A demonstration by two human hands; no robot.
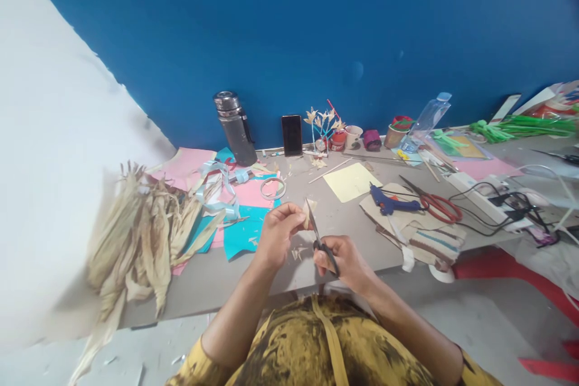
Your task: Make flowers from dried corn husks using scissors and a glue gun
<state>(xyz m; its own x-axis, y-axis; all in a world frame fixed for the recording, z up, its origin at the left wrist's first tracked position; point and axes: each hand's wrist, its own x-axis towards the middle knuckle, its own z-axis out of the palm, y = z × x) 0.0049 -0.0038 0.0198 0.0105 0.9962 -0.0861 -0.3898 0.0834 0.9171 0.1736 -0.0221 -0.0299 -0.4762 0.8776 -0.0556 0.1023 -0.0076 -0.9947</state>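
My left hand (281, 230) pinches a small pale piece of corn husk (309, 215) between thumb and fingertips. In my right hand (342, 258) are black-handled scissors (324, 243), their blades pointing up and away from me. The blades lie against the right side of the husk piece; whether they are cutting into it cannot be made out. Husk scraps (297, 252) lie on the table just below. A large bundle of dried corn husks (149, 241) rests at the table's left end. Several husk flowers on stems (322, 123) stand at the back.
A dark thermos (236, 136) and a phone (292, 136) stand by the blue wall. Blue paper (244, 232) and a tape roll (273, 188) lie left; a yellow sheet (353, 182), glue gun (392, 201), red-handled scissors (439, 207) and power strip (474, 196) with cables lie right.
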